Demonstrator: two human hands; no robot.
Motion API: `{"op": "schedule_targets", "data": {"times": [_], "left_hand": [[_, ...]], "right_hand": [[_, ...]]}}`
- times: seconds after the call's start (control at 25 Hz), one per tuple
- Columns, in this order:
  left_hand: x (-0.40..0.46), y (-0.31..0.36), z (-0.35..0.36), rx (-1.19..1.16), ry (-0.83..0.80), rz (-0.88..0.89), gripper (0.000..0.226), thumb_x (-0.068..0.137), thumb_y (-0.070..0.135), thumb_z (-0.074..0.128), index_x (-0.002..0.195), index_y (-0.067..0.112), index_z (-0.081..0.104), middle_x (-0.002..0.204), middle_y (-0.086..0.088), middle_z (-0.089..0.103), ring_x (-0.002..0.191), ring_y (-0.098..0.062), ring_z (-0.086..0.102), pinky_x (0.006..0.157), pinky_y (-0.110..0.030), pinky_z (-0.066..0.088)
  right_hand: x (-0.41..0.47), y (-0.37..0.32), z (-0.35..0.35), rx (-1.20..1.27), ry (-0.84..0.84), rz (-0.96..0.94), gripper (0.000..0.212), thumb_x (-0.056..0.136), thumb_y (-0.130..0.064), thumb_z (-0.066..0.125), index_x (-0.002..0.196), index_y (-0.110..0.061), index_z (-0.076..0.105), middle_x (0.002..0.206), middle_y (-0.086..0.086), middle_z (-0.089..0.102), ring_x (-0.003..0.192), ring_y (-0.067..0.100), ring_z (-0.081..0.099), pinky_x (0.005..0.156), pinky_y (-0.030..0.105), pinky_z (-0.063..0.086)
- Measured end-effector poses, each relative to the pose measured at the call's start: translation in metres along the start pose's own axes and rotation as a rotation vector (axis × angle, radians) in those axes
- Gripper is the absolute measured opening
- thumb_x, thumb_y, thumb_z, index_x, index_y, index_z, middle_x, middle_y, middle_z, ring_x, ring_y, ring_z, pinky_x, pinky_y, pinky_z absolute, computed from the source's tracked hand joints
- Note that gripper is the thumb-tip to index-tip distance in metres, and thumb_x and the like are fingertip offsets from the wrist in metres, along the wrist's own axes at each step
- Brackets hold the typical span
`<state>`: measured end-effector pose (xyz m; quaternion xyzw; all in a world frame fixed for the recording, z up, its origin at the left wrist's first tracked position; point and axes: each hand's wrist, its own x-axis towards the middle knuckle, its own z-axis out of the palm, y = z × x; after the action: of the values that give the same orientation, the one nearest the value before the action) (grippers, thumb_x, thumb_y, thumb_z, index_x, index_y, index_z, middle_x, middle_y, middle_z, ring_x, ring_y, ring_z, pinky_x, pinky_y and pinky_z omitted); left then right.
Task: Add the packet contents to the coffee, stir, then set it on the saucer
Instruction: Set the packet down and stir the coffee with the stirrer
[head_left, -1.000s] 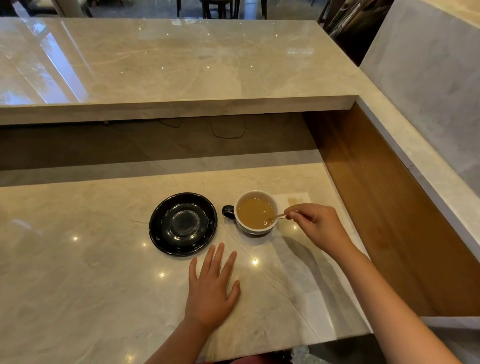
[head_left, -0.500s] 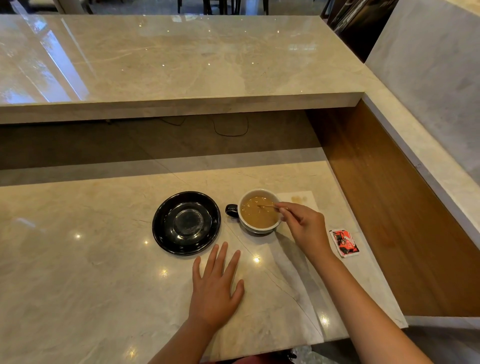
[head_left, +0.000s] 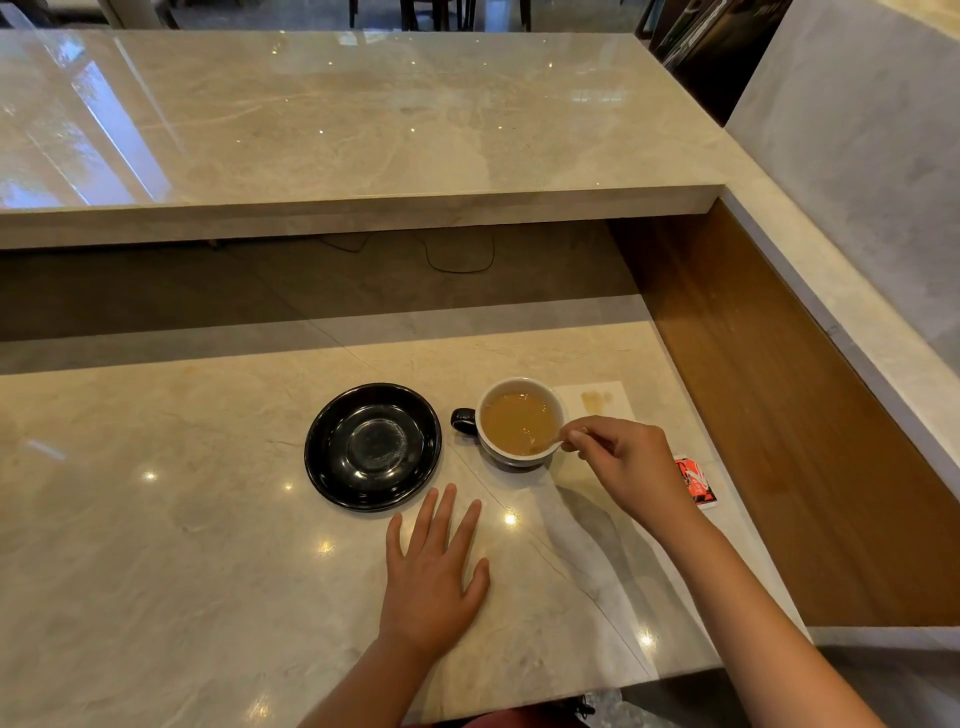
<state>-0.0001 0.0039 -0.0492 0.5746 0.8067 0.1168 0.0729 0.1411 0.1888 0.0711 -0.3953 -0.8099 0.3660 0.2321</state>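
A dark cup with a white inside holds light brown coffee and stands on the marble counter, handle pointing left. My right hand pinches a thin stirrer whose tip dips into the coffee at the cup's right rim. An empty black saucer sits just left of the cup. My left hand lies flat on the counter, fingers spread, in front of the saucer and cup. A red packet lies on the counter right of my right hand, partly hidden by it.
A white napkin with a brown stain lies behind the cup. A raised marble ledge runs across the back. A wooden side panel walls the right. The counter's front edge is close to my body.
My right hand has circled the stirrer in the cup, from the right rim to the far side and back to the right rim. My left hand has stayed flat.
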Motion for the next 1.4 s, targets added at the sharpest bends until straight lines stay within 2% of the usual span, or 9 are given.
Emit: {"op": "schedule_targets", "data": {"times": [0.12, 0.32, 0.48, 0.64, 0.76, 0.92, 1.08, 1.24, 1.4], "left_hand": [[0.000, 0.000, 0.000, 0.004, -0.002, -0.002, 0.061, 0.089, 0.048, 0.038, 0.145, 0.028, 0.030, 0.154, -0.005, 0.020, 0.140, -0.021, 0.007, 0.107, -0.052, 0.003], [0.000, 0.000, 0.000, 0.012, -0.006, -0.007, 0.061, 0.089, 0.049, 0.037, 0.145, 0.028, 0.027, 0.154, -0.005, 0.020, 0.140, -0.021, 0.007, 0.107, -0.052, 0.003], [0.000, 0.000, 0.000, 0.013, -0.004, -0.005, 0.061, 0.089, 0.049, 0.037, 0.145, 0.028, 0.026, 0.154, -0.005, 0.020, 0.140, -0.021, 0.006, 0.107, -0.051, 0.002], [-0.001, -0.001, 0.000, 0.009, -0.001, -0.004, 0.060, 0.089, 0.048, 0.037, 0.145, 0.028, 0.028, 0.154, -0.006, 0.019, 0.140, -0.021, 0.006, 0.107, -0.052, 0.002], [0.000, 0.000, -0.001, 0.006, 0.000, -0.005, 0.060, 0.089, 0.048, 0.036, 0.145, 0.027, 0.029, 0.153, -0.006, 0.021, 0.140, -0.021, 0.007, 0.106, -0.052, 0.005], [0.000, 0.000, -0.001, -0.001, -0.007, -0.003, 0.060, 0.089, 0.048, 0.036, 0.145, 0.027, 0.029, 0.154, -0.006, 0.021, 0.140, -0.021, 0.008, 0.106, -0.053, 0.005], [0.000, 0.000, 0.000, 0.011, -0.009, -0.008, 0.061, 0.089, 0.049, 0.037, 0.145, 0.028, 0.028, 0.154, -0.005, 0.020, 0.140, -0.021, 0.008, 0.107, -0.050, 0.003], [0.000, 0.000, 0.000, 0.006, -0.004, -0.001, 0.061, 0.089, 0.049, 0.037, 0.145, 0.028, 0.027, 0.154, -0.005, 0.020, 0.140, -0.021, 0.007, 0.107, -0.052, 0.004], [0.000, 0.000, -0.001, 0.000, 0.002, 0.003, 0.061, 0.089, 0.048, 0.037, 0.145, 0.028, 0.028, 0.154, -0.006, 0.020, 0.140, -0.021, 0.008, 0.107, -0.051, 0.003]], "right_hand": [[-0.001, -0.001, 0.008, 0.173, -0.015, 0.097, 0.016, 0.086, -0.008, 0.059, 0.093, -0.014, 0.072, 0.087, -0.002, 0.072, 0.083, 0.010, 0.067, 0.082, 0.035, 0.055], [0.007, 0.001, 0.026, 0.302, 0.058, 0.093, 0.022, 0.087, -0.005, 0.058, 0.096, -0.020, 0.070, 0.090, -0.001, 0.072, 0.086, 0.011, 0.068, 0.082, 0.037, 0.056], [0.017, 0.011, 0.020, 0.089, 0.108, -0.052, 0.018, 0.087, -0.004, 0.058, 0.100, -0.009, 0.070, 0.095, 0.008, 0.072, 0.086, 0.020, 0.067, 0.079, 0.037, 0.056], [0.010, 0.013, 0.004, -0.170, 0.082, -0.188, 0.016, 0.086, -0.007, 0.059, 0.098, -0.006, 0.069, 0.094, 0.012, 0.074, 0.083, 0.024, 0.068, 0.075, 0.019, 0.047], [0.003, 0.009, -0.001, -0.237, 0.028, -0.197, 0.016, 0.087, -0.010, 0.058, 0.098, -0.007, 0.069, 0.094, 0.011, 0.074, 0.085, 0.023, 0.068, 0.076, 0.020, 0.045], [-0.002, 0.003, -0.004, -0.029, -0.051, -0.012, 0.015, 0.087, -0.009, 0.058, 0.094, -0.010, 0.071, 0.086, 0.004, 0.073, 0.079, 0.015, 0.067, 0.072, 0.024, 0.053], [-0.004, 0.001, 0.005, 0.285, -0.044, 0.129, 0.018, 0.087, -0.004, 0.057, 0.094, -0.011, 0.071, 0.087, 0.009, 0.073, 0.083, 0.017, 0.070, 0.070, 0.021, 0.056], [0.004, 0.005, 0.023, 0.334, 0.018, 0.104, 0.021, 0.088, -0.006, 0.057, 0.096, -0.020, 0.071, 0.086, 0.003, 0.074, 0.082, 0.017, 0.070, 0.078, 0.035, 0.056], [0.016, 0.012, 0.020, 0.168, 0.061, -0.031, 0.020, 0.087, -0.005, 0.057, 0.101, -0.012, 0.069, 0.092, 0.004, 0.072, 0.083, 0.013, 0.068, 0.079, 0.029, 0.056]]}}
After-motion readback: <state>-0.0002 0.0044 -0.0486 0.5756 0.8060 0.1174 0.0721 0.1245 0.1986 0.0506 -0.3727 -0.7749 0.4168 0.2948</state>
